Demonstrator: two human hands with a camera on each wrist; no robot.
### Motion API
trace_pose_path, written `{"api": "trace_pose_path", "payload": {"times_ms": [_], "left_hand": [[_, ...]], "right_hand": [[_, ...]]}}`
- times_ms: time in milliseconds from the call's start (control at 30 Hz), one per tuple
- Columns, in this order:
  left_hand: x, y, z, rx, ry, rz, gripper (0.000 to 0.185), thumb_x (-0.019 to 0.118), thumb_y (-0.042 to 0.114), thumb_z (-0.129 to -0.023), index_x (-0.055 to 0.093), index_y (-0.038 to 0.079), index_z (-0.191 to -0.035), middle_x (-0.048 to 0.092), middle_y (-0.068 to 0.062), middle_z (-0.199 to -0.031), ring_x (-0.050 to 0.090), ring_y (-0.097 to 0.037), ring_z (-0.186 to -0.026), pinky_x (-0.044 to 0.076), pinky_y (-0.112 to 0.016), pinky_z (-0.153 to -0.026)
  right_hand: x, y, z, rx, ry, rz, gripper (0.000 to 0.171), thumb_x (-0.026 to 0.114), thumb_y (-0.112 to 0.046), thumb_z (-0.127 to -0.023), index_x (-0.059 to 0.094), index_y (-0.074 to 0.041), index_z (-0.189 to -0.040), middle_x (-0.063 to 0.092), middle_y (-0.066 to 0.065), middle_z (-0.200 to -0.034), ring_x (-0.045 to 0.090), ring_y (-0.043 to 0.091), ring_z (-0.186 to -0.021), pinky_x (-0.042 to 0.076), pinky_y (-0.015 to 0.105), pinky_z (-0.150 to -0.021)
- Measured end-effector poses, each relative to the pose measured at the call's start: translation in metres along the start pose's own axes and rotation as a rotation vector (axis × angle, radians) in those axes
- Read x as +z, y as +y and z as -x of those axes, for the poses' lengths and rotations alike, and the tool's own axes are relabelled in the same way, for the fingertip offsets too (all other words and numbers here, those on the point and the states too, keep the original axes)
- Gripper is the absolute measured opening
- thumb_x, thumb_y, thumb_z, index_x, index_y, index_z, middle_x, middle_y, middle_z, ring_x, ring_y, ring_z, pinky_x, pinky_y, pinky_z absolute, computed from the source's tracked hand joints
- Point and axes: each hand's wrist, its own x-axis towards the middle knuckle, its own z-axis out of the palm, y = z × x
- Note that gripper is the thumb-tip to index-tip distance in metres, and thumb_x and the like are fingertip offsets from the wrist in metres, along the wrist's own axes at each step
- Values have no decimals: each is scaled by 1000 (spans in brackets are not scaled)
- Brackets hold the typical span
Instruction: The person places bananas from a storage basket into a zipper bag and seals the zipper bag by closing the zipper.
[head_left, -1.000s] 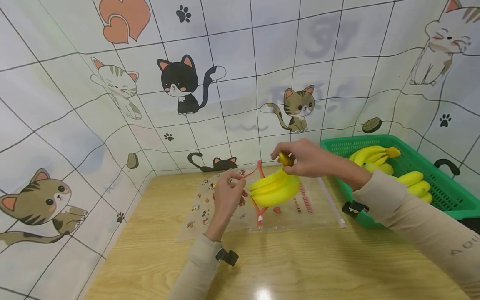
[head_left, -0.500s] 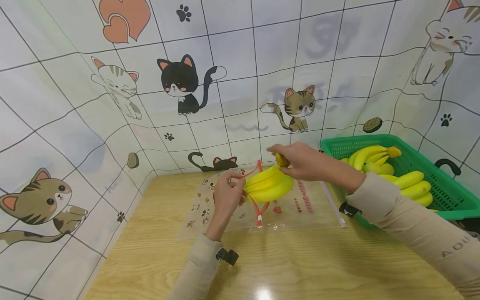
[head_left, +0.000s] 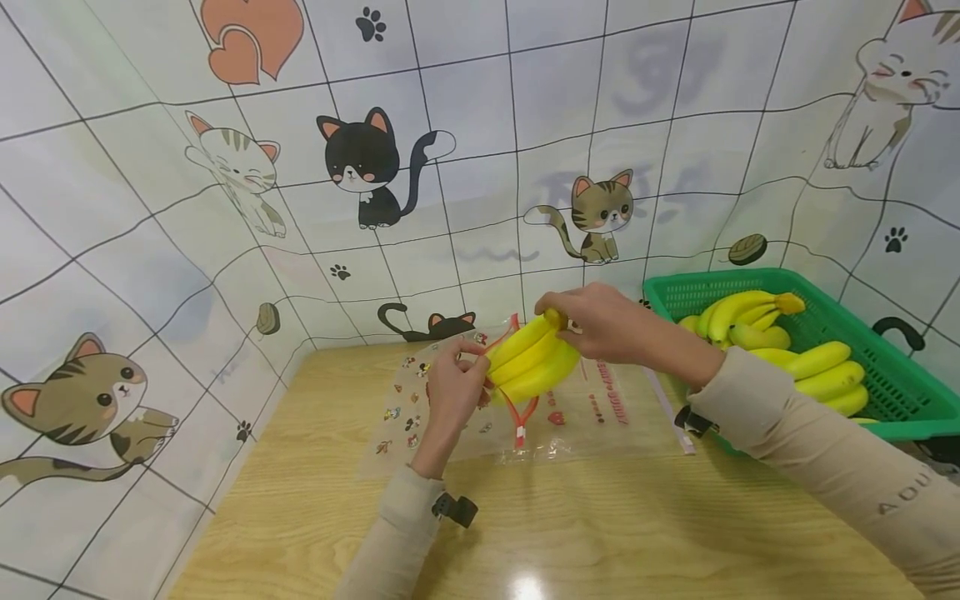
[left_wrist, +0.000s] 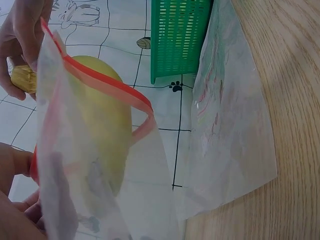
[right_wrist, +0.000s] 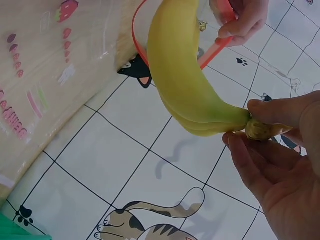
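A bunch of yellow bananas point(head_left: 532, 361) hangs above the wooden table, its tip inside the red-rimmed mouth of a clear printed zip bag point(head_left: 450, 408). My right hand point(head_left: 600, 321) pinches the bunch by its brown stem point(right_wrist: 262, 129). My left hand point(head_left: 453, 392) pinches the bag's red rim point(left_wrist: 107, 87) and holds the mouth up and wide. In the left wrist view the bananas point(left_wrist: 102, 120) show through the plastic. In the right wrist view the bananas point(right_wrist: 185, 75) point into the bag's red rim point(right_wrist: 136, 37).
A green basket point(head_left: 892, 375) with more bananas point(head_left: 750, 317) stands at the right on the table point(head_left: 600, 533). A second clear bag point(head_left: 622, 404) lies flat beside the first. Cat-patterned walls point(head_left: 225, 208) close the back and left.
My right hand has carried the bananas to the left and tilted them, so their tip has gone further into the bag's mouth. My left hand has kept its place on the rim.
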Motion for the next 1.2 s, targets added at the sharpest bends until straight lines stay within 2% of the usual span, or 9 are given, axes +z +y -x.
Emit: {"api": "trace_pose_path", "payload": {"times_ms": [133, 333, 533, 767, 900, 1200], "left_hand": [[1, -1, 0, -5, -3, 0, 15, 62, 17, -95, 67, 14, -109, 68, -7, -61, 58, -18, -41, 50, -25, -43], [1, -1, 1, 14, -16, 21, 13, 61, 14, -96, 67, 11, -108, 64, -6, -59, 57, -19, -40, 48, -22, -42], [1, -3, 0, 35, -25, 38, 10, 63, 14, -97, 66, 11, -106, 61, -3, -56, 55, -16, -38, 46, -22, -41], [2, -5, -2, 48, -35, 18, 9, 64, 18, -100, 64, 14, -107, 58, 0, -57, 54, -14, -40, 45, -21, -41], [2, -5, -2, 61, -37, 2, 9, 63, 20, -101, 64, 14, -108, 58, 0, -57, 53, -14, -40, 45, -20, -41], [3, -2, -2, 67, -66, 30, 11, 63, 18, -102, 63, 9, -109, 54, 1, -55, 52, -14, -39, 44, -19, -42]], "right_hand": [[4, -2, -2, -19, -4, -4, 35, 76, 0, -89, 68, -7, -122, 76, 10, -112, 73, 22, -87, 64, 34, -77], [11, -8, -4, -9, -15, -29, 37, 77, 0, -88, 70, -9, -123, 76, 8, -116, 72, 21, -93, 64, 35, -83], [15, -14, -5, -13, 30, -23, 37, 76, 1, -88, 71, -10, -122, 74, 7, -118, 69, 22, -95, 63, 35, -85], [26, -21, -8, -14, 51, -68, 37, 75, 2, -88, 70, -9, -123, 72, 9, -120, 70, 23, -99, 64, 35, -85], [37, -25, -10, -16, 43, -86, 37, 75, 2, -89, 70, -9, -123, 73, 7, -120, 70, 21, -97, 63, 32, -85], [61, -27, -14, -54, 95, -107, 33, 79, 1, -86, 71, -9, -117, 73, 6, -110, 71, 17, -86, 63, 26, -78]]}}
